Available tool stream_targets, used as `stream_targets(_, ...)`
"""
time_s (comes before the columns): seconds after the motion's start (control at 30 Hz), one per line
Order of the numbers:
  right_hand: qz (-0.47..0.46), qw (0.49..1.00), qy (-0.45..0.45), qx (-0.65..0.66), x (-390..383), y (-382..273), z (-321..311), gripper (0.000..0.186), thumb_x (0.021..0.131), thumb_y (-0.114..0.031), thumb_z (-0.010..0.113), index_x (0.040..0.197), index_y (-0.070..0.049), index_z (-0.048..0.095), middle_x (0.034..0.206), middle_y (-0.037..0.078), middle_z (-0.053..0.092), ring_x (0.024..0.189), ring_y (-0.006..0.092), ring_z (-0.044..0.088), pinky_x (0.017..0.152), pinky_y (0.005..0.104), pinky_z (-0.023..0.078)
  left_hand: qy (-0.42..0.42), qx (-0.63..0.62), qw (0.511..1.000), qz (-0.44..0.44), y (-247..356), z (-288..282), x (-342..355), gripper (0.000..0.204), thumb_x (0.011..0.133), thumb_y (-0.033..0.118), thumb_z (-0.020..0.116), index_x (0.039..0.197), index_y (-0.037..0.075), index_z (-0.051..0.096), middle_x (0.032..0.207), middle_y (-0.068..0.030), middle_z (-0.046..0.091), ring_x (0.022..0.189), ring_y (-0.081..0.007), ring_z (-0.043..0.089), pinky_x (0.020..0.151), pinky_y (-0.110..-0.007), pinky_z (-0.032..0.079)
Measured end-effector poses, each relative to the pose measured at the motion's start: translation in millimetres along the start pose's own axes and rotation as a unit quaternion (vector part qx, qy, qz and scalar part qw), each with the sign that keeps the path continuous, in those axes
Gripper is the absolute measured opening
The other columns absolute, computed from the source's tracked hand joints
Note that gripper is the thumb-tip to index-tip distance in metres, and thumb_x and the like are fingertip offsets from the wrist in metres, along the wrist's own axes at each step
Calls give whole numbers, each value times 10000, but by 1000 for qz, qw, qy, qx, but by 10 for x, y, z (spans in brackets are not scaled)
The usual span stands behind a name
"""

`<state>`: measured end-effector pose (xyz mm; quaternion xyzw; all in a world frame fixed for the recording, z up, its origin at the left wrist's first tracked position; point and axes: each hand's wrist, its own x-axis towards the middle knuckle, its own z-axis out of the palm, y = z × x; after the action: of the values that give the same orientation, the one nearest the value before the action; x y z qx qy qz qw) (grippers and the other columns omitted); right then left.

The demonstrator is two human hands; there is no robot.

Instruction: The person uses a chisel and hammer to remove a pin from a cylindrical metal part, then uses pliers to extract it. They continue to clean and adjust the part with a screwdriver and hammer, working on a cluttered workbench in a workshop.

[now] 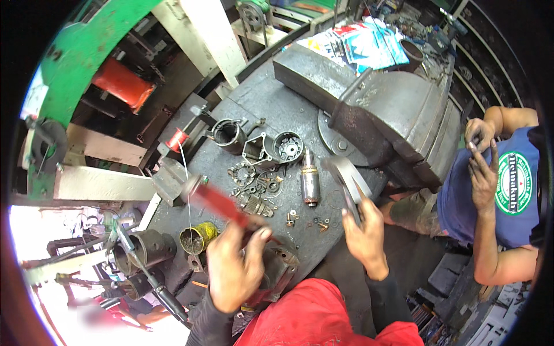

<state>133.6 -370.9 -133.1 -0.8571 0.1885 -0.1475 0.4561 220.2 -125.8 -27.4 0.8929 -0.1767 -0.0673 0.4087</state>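
Observation:
My left hand (234, 262) grips a red-handled tool (216, 200), blurred by motion, whose shaft points up and left over the greasy metal bench (271, 109). Under that hand sits a dark round motor housing (280, 266) at the bench's near edge. My right hand (365, 235) holds a flat grey metal piece (345, 180) raised above the bench. Between the hands lie small screws and washers (306, 220). A cylindrical armature (310, 183) stands just left of the metal piece.
Several dismantled housings and gears (262, 151) lie mid-bench. A big bench vise (384, 115) fills the right side. A red wire spool (176, 139) and a yellow-rimmed can (197, 236) sit at left. Another person in a blue shirt (496, 184) stands at right, hands together.

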Motion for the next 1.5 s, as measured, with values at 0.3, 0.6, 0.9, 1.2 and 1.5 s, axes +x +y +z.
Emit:
stream_targets(0.3,-46,998,-20,-43,1491,259,580,604,914,-27,698,1503,22,574,1097,212,772,798,192,732,789,385,569,-169,-204,946,-186,-122,780,962,287,1026,168,724,956,-106,674,761,-149,738,640,-210,758,572,-356,634)
stream_targets(0.6,-11,993,-109,-39,2203,303,812,564,914,-129,713,1461,-27,625,1374,274,684,1316,422,644,1110,463,501,-25,51,996,-63,-380,1474,1778,446,947,342,782,909,-100,735,905,-330,739,911,-472,759,837,-540,596)
stream_targets(0.9,-109,976,-65,-175,2420,551,1279,548,902,-86,716,1447,-94,661,1298,265,718,1234,438,679,1069,497,524,29,83,996,-27,128,-78,-469,759,908,409,814,1479,-14,547,1435,-286,628,1331,-442,606,1136,-500,472)
stream_targets(1.2,-106,971,-26,-213,2329,508,1352,467,922,-130,716,1389,-109,719,1283,238,734,1222,405,696,1051,469,534,-36,83,976,-199,-168,-95,-970,940,618,324,993,1420,26,604,1339,-268,691,1278,-444,652,1090,-468,513)
stream_targets(1.5,-77,987,-36,137,333,-140,487,370,990,-67,712,1352,7,702,1179,132,729,1053,192,701,951,328,544,169,-16,974,-150,-80,-387,-1885,949,561,259,1062,1353,-16,618,1168,-123,742,1113,-204,713,1000,-366,571)
